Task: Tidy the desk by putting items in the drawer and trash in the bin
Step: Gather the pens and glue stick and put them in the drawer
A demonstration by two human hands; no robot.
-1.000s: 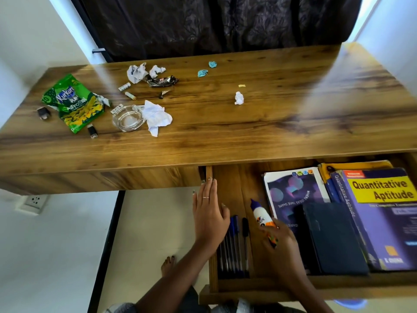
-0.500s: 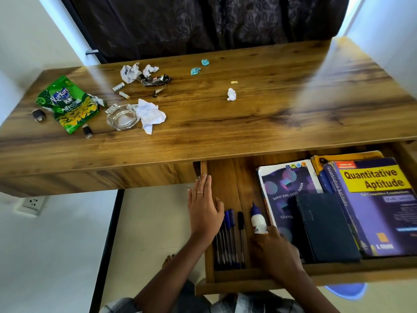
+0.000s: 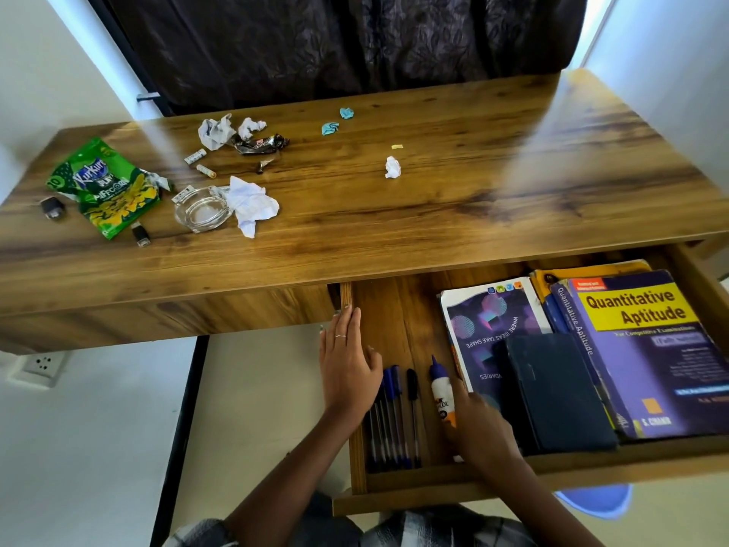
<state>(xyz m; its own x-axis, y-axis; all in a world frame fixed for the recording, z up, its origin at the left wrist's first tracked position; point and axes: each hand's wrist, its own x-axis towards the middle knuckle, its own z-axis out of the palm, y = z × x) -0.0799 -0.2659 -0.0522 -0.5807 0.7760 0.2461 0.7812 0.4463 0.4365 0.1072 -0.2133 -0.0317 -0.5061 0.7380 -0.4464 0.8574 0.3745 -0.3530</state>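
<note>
I've just laid the glue bottle (image 3: 441, 392) beside the pens (image 3: 394, 418) in the drawer (image 3: 398, 321); right hand (image 3: 479, 432) grip unclear, left hand (image 3: 347, 369) flat, trash remains.

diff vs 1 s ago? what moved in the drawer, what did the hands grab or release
The white glue bottle with the blue cap went from tilted and lifted in the right hand to lying flat on the floor of the open wooden drawer, beside the pens; whether the fingers have let go is hidden. Unchanged: the left hand rests flat on the drawer's left wall, and the books and desk litter are where they were.
</note>
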